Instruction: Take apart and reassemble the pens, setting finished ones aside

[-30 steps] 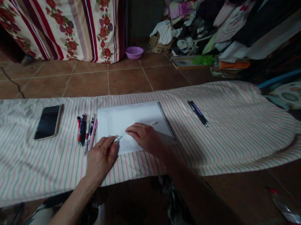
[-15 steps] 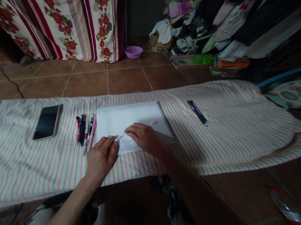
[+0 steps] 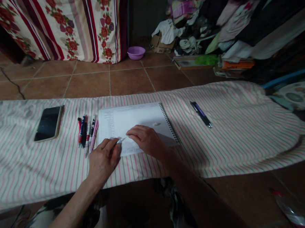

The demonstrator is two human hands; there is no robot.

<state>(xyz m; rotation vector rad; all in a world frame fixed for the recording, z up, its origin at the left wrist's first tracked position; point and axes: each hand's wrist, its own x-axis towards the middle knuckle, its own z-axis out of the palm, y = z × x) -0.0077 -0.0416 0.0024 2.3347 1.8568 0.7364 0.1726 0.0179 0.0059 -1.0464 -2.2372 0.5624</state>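
A spiral notebook (image 3: 139, 120) lies open on a striped cloth (image 3: 233, 133). My left hand (image 3: 103, 160) and my right hand (image 3: 146, 140) meet over its near edge, both pinching a thin white pen (image 3: 122, 139) held between them. The left fingers curl round one end, the right fingertips close on the other. A small pale piece (image 3: 156, 124) rests on the page just beyond my right hand.
Several pens (image 3: 88, 133) lie in a row left of the notebook, with a dark phone (image 3: 48, 123) further left. A dark pen (image 3: 201, 114) lies to the right. Beyond are tiled floor, a purple bowl (image 3: 135, 53), a floral curtain and piled clothes.
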